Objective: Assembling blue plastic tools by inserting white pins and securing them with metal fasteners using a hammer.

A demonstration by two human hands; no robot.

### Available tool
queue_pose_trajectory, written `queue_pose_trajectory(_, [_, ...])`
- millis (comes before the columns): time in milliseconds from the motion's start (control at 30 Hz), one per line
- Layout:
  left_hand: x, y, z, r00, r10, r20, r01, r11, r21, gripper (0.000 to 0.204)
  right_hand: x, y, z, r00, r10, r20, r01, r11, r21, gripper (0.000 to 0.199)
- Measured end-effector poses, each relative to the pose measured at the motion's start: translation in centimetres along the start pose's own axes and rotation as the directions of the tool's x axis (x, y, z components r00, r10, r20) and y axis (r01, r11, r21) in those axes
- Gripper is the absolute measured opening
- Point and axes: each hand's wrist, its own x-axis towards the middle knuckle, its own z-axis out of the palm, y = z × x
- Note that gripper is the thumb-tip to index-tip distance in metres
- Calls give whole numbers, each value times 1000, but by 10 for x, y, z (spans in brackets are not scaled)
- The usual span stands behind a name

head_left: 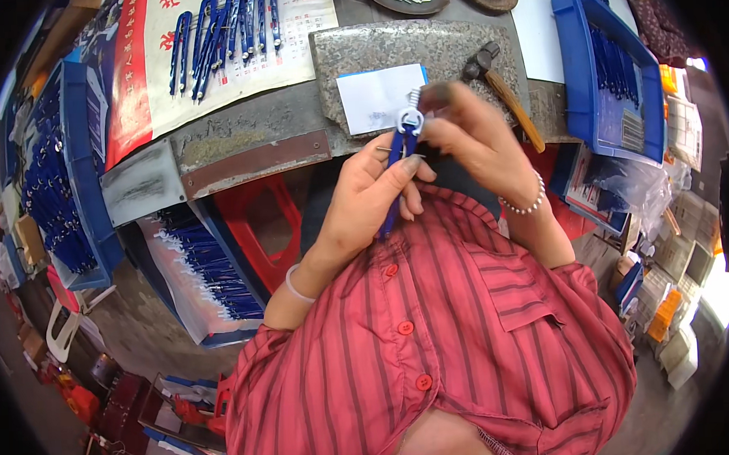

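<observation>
The left hand [371,199] grips a blue-handled metal compass-like tool [400,157] close above the chest; the right hand [470,137] pinches its silver top. Beyond lie a white paper slip [379,97] and wooden-handled hammer [505,91] on the grey stone slab [389,47].

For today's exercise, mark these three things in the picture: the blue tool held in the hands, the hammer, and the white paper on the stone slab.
blue tool [400,157]: head view, on its blue handle between the hands.
hammer [512,105]: head view, on the wooden handle.
white paper [375,97]: head view, on the sheet's middle.
</observation>
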Motion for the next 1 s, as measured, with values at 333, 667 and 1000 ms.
queue_pose_trajectory(333, [4,-7,-17,991,-41,-126,22,989,-149,32,-27,20,-58,819,-517,-248,-230,100,-968,29])
queue_pose_trajectory(667, [5,-16,-26,987,-75,-141,59,992,-113,32,-44,-2,-13,873,-400,-278,56,650,-758,35])
queue_pose_trajectory(1000, [3,-18,-28,994,-23,-111,5,988,-153,28,-49,-28,33,985,-168,-43,38,454,-890,51])
